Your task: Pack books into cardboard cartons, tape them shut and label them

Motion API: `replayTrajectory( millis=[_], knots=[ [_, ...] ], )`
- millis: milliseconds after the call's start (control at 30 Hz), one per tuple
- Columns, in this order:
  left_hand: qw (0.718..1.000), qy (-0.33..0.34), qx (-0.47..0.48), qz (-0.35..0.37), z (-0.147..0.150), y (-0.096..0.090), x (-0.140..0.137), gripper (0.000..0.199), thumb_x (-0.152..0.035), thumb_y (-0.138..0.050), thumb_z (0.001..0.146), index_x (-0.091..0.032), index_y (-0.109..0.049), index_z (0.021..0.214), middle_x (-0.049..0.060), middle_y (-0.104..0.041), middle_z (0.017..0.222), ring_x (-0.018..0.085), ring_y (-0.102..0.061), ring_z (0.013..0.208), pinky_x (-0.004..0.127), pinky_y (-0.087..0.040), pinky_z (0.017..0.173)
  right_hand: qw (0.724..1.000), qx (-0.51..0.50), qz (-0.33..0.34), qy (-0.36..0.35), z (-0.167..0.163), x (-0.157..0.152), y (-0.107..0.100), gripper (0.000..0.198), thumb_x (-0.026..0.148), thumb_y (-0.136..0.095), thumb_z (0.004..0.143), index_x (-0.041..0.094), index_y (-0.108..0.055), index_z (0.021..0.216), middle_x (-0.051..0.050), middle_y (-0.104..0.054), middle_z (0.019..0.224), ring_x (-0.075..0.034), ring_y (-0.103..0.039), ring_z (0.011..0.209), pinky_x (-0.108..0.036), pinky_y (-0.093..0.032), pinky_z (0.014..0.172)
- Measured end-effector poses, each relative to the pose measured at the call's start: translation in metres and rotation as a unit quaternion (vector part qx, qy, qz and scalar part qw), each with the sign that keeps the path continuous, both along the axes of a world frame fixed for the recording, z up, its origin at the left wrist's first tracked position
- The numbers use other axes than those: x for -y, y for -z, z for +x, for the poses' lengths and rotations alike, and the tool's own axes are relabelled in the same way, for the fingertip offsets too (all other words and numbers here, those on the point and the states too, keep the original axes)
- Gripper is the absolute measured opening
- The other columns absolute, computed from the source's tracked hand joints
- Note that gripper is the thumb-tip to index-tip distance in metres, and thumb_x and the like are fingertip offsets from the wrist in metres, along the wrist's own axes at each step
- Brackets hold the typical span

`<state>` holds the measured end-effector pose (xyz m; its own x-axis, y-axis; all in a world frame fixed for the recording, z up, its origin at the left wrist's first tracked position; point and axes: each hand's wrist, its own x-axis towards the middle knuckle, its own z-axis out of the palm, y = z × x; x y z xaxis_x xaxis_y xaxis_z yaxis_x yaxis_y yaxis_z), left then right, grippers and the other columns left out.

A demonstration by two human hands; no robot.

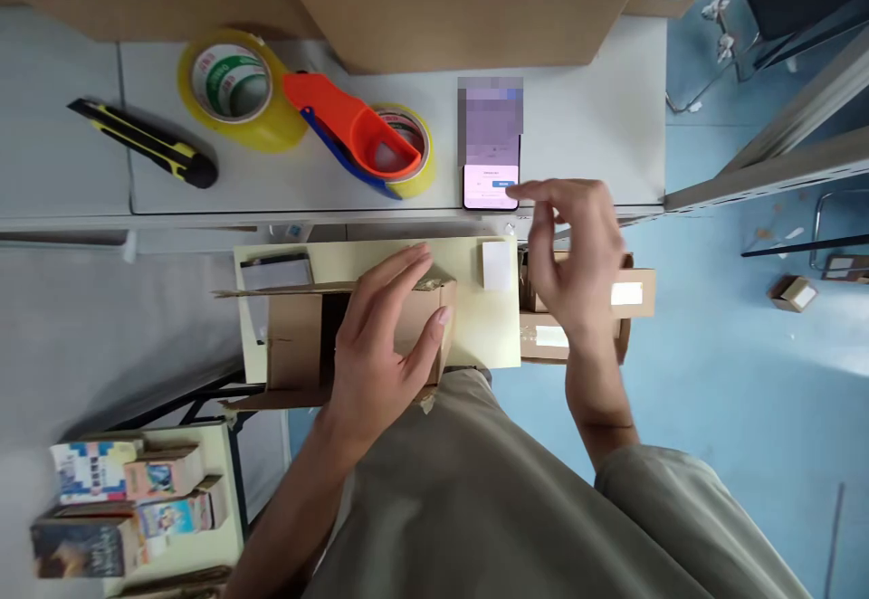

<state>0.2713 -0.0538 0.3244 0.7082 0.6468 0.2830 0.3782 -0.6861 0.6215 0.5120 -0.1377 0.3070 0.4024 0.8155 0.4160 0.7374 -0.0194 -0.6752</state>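
Note:
A smartphone (491, 185) lies face up on the grey worktop, its lit screen partly pixelated. My right hand (580, 237) reaches over the worktop's front edge with the index finger stretched to the lower right of the screen, by a blue button. Its other fingers are loosely curled and nothing is in them. Below the worktop, an open cardboard box (293, 341) rests in front of me. Over its right half lies my left hand (380, 337), fingers extended and thumb apart; whether it presses on the box I cannot tell.
On the worktop lie a box cutter (146, 142), a roll of clear tape (285, 115) and an orange tape dispenser (346, 119). Large cardboard boxes (462, 11) stand behind. Small boxes (563, 337) sit at right below. Stacked books (95, 472) occupy a lower-left stand.

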Motion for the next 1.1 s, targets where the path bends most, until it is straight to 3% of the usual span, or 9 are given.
replayTrajectory(
  millis=[33,100,200,400,567,700,1100],
  knots=[
    [1.000,-0.001,-0.007,-0.005,0.000,0.002,-0.001,0.053,-0.031,-0.069,0.117,-0.029,-0.060,0.169,0.013,-0.074,0.161,0.034,-0.071,0.152,0.057,-0.062,0.130,0.999,0.009,0.031,0.011,0.008,-0.012,0.021,0.036,0.027,-0.038,0.125,0.032,-0.072,0.137,-0.008,-0.080,0.122,-0.029,-0.075,0.118,-0.053,-0.067,0.104],
    [1.000,0.000,-0.010,-0.017,0.001,0.005,-0.003,0.053,-0.031,-0.069,0.116,-0.030,-0.061,0.169,0.013,-0.073,0.162,0.034,-0.071,0.152,0.057,-0.061,0.130,1.000,0.002,0.018,0.014,0.019,-0.027,0.054,0.036,0.027,-0.037,0.126,0.031,-0.070,0.141,-0.008,-0.077,0.124,-0.028,-0.073,0.121,-0.055,-0.064,0.109],
    [1.000,0.007,-0.008,-0.022,0.004,0.007,-0.005,0.055,-0.029,-0.070,0.116,-0.032,-0.060,0.170,0.012,-0.073,0.163,0.034,-0.070,0.152,0.057,-0.061,0.131,1.000,-0.003,-0.013,0.016,0.024,-0.030,0.076,0.034,0.028,-0.040,0.126,0.031,-0.068,0.144,-0.007,-0.076,0.123,-0.027,-0.071,0.123,-0.054,-0.062,0.112],
    [1.000,0.014,-0.001,-0.018,0.006,0.006,-0.011,0.056,-0.027,-0.068,0.116,-0.033,-0.058,0.171,0.010,-0.072,0.165,0.033,-0.070,0.154,0.057,-0.059,0.133,0.999,0.004,-0.038,0.011,0.021,-0.029,0.077,0.035,0.026,-0.037,0.126,0.031,-0.066,0.144,-0.008,-0.079,0.127,-0.027,-0.068,0.119,-0.050,-0.062,0.106],
    [0.999,-0.002,-0.008,-0.037,0.003,0.009,-0.012,0.049,-0.035,-0.068,0.117,-0.032,-0.062,0.166,0.010,-0.074,0.163,0.034,-0.070,0.154,0.058,-0.059,0.134,0.997,-0.022,-0.066,0.030,0.023,-0.030,0.075,0.038,0.032,-0.036,0.126,0.031,-0.067,0.148,-0.011,-0.077,0.132,-0.031,-0.067,0.127,-0.054,-0.061,0.110],
    [0.999,-0.015,-0.021,-0.046,0.002,0.011,-0.013,0.047,-0.040,-0.068,0.117,-0.031,-0.064,0.163,0.011,-0.074,0.161,0.035,-0.070,0.153,0.060,-0.059,0.134,0.997,-0.019,-0.059,0.036,0.026,-0.028,0.075,0.041,0.032,-0.034,0.126,0.032,-0.067,0.150,-0.011,-0.076,0.130,-0.032,-0.067,0.128,-0.056,-0.061,0.112],
    [1.000,0.003,0.008,-0.013,0.010,0.013,-0.017,0.049,-0.027,-0.068,0.116,-0.030,-0.062,0.164,0.011,-0.074,0.161,0.032,-0.072,0.152,0.056,-0.062,0.131,0.999,0.013,-0.027,0.033,0.039,-0.051,0.068,0.039,0.034,-0.035,0.127,0.031,-0.064,0.152,-0.011,-0.079,0.137,-0.030,-0.068,0.126,-0.051,-0.063,0.106]
  ],
)
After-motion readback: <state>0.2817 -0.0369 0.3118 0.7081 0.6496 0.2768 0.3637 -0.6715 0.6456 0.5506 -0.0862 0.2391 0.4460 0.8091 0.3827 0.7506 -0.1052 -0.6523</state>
